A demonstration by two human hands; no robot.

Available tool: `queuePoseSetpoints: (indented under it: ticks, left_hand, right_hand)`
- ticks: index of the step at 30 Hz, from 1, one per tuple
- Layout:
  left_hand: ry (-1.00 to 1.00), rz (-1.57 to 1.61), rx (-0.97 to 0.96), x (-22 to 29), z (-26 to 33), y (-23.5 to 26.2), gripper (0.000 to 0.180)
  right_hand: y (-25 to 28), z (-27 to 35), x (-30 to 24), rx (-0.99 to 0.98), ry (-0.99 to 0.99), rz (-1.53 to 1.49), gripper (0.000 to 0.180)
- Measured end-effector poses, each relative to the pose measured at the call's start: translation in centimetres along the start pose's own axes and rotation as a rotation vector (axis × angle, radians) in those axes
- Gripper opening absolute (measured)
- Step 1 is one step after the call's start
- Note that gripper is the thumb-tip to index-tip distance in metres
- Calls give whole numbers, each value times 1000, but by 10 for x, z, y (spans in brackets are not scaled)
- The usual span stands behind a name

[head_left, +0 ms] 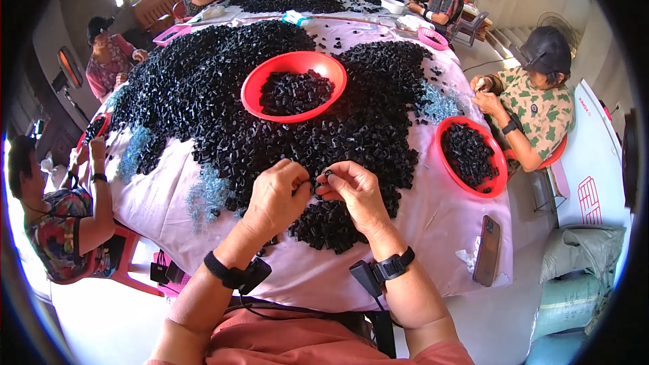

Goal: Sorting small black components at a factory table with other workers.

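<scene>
My left hand (278,192) is closed, its fingertips together above the near part of a large heap of small black tubular plastic parts (223,101). What it holds is mostly hidden behind the fingers. Just beside it, my right hand (358,196) pinches a small black plastic part (328,174) between thumb and fingers. The two hands are close together, fingertips facing each other. Beyond them, a red bowl (251,99) holding more of these black parts rests on the heap.
A pink cloth (433,250) covers the table. A phone (488,251) lies near the right edge, below another red bowl (501,182) of parts. Clear bluish strands (209,192) lie in tufts around the heap. Several people sit around the table, one close at right (541,105).
</scene>
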State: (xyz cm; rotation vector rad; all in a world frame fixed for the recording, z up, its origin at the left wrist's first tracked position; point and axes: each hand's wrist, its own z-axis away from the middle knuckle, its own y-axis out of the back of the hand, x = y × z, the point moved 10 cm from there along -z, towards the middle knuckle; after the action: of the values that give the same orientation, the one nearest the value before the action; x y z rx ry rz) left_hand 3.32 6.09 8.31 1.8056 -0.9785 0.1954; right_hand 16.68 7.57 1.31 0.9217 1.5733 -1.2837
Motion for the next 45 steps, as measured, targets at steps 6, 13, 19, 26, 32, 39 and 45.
queuePoseSetpoints:
  ticks: [6,13,19,26,32,39,45]
  left_hand:
    - [-46,72,61,14,-7,8,11]
    - [-93,125,80,15,-1,5,11]
    - [49,213,61,12,-6,12,12]
    - [44,206,27,7,-5,16,14]
    - [101,278,18,5,-6,11,16]
    - [21,223,73,15,-5,10,16]
    - [-108,113,156,30,3,9,20]
  right_hand:
    - [-10,2,0,-75,21,46,11]
    - [-11,1,1,-85,8,29,10]
    - [-14,1,4,-127,17,6,11]
    - [-16,3,1,-127,-21,-14,14]
    - [-18,4,2,-140,-22,-7,16]
    - [-17,3,2,-129,-12,-14,16]
    - [-11,2,6,-74,-5,39,18]
